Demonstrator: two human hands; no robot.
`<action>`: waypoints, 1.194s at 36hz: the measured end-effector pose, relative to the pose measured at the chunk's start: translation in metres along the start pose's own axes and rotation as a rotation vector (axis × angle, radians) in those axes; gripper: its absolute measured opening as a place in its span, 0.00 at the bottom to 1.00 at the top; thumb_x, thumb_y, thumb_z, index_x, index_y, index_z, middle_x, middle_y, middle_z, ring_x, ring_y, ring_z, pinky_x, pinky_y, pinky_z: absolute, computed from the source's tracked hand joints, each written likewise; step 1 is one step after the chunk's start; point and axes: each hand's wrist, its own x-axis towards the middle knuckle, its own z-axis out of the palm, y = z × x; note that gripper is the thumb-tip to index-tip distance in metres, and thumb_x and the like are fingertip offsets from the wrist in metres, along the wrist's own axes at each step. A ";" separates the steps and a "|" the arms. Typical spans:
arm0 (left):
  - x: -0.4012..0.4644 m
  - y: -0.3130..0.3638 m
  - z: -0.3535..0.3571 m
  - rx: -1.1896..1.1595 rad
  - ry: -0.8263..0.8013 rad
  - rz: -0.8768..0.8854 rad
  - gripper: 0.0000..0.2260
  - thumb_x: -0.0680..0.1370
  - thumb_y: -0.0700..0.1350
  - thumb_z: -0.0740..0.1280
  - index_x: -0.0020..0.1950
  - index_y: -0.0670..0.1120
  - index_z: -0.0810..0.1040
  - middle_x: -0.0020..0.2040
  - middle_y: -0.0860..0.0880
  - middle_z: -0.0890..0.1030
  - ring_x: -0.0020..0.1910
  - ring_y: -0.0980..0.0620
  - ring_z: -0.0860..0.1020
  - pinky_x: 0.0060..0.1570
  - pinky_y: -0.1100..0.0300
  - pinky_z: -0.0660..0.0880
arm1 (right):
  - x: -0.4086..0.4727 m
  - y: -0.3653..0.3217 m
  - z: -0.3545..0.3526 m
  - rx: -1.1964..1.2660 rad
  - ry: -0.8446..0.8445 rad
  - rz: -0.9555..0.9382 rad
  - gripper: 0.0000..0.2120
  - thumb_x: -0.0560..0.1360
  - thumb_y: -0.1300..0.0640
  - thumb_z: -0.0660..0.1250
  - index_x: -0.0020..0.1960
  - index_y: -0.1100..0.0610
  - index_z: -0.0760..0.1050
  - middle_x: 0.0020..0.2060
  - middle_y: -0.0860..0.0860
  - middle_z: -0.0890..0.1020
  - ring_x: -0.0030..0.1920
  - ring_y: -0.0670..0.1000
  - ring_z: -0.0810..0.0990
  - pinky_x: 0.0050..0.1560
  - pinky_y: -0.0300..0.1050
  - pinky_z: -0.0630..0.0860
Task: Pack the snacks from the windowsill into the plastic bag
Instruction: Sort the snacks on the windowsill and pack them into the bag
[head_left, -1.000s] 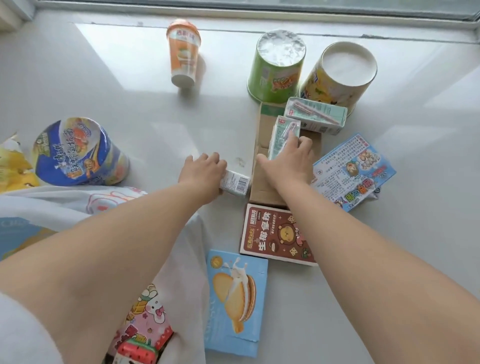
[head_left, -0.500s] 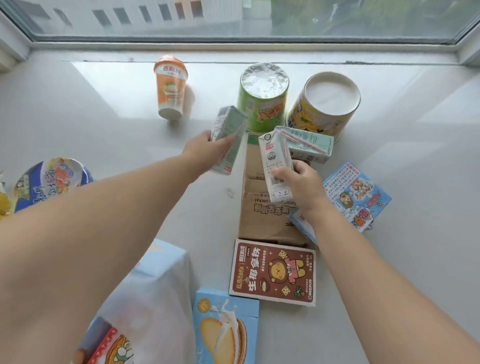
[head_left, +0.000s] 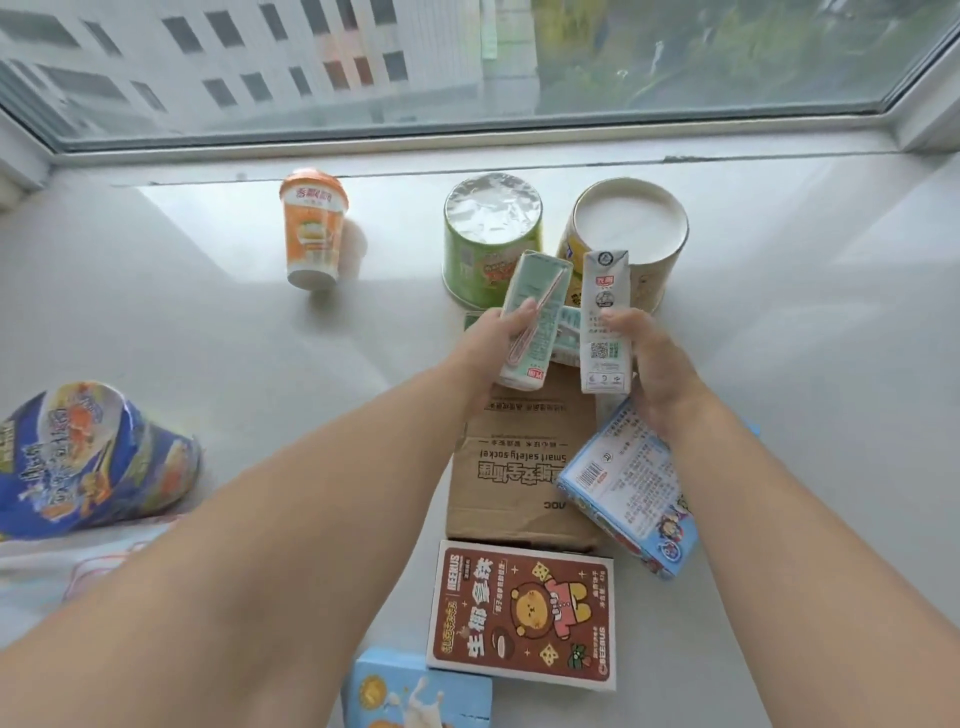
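White and pale green, two small drink cartons are held up side by side above the windowsill (head_left: 208, 322), one in each hand. The left hand (head_left: 493, 353) grips the left carton (head_left: 535, 317) with the thumb curled over its face, the carton tilted so its straw side shows. The right hand (head_left: 649, 364) holds the right carton (head_left: 605, 322) upright, fingers wrapped round its far side and thumb on its front. Between and below them a third carton (head_left: 567, 338) lies flat on a brown cardboard box (head_left: 519, 467). Behind the cartons stand a green tub (head_left: 488, 234) with a foil lid and a yellow tub (head_left: 639, 228) with a white lid, close together; an orange cup (head_left: 313, 228) stands apart to their left. A blue noodle bowl (head_left: 93, 457) lies tilted at the left edge, beside the white plastic bag (head_left: 62, 577) with printed pictures, which sits under the left forearm. Nearer the person lie a brown biscuit box (head_left: 524, 613) with a bear on it, a blue box (head_left: 628, 488) leaning against the cardboard, and a light blue packet (head_left: 415, 696) at the bottom edge.
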 end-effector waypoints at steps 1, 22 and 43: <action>-0.001 -0.004 0.001 -0.030 -0.002 0.000 0.13 0.80 0.53 0.60 0.59 0.46 0.73 0.46 0.48 0.81 0.41 0.50 0.80 0.42 0.55 0.77 | -0.004 -0.001 0.001 -0.050 -0.032 -0.012 0.25 0.63 0.48 0.68 0.56 0.60 0.74 0.47 0.56 0.83 0.47 0.57 0.83 0.49 0.55 0.78; -0.197 -0.085 -0.057 -0.749 -0.044 -0.016 0.19 0.72 0.54 0.62 0.57 0.45 0.78 0.49 0.43 0.81 0.47 0.44 0.80 0.49 0.49 0.76 | -0.219 0.063 0.054 0.690 -0.146 0.185 0.44 0.53 0.44 0.78 0.68 0.51 0.72 0.61 0.58 0.77 0.59 0.62 0.78 0.45 0.56 0.78; -0.438 -0.157 -0.201 -0.486 0.252 0.285 0.22 0.72 0.55 0.64 0.65 0.50 0.73 0.56 0.44 0.81 0.56 0.42 0.80 0.55 0.44 0.76 | -0.383 0.128 0.257 0.188 -0.290 0.140 0.30 0.65 0.54 0.65 0.66 0.64 0.66 0.52 0.64 0.79 0.48 0.61 0.81 0.40 0.50 0.80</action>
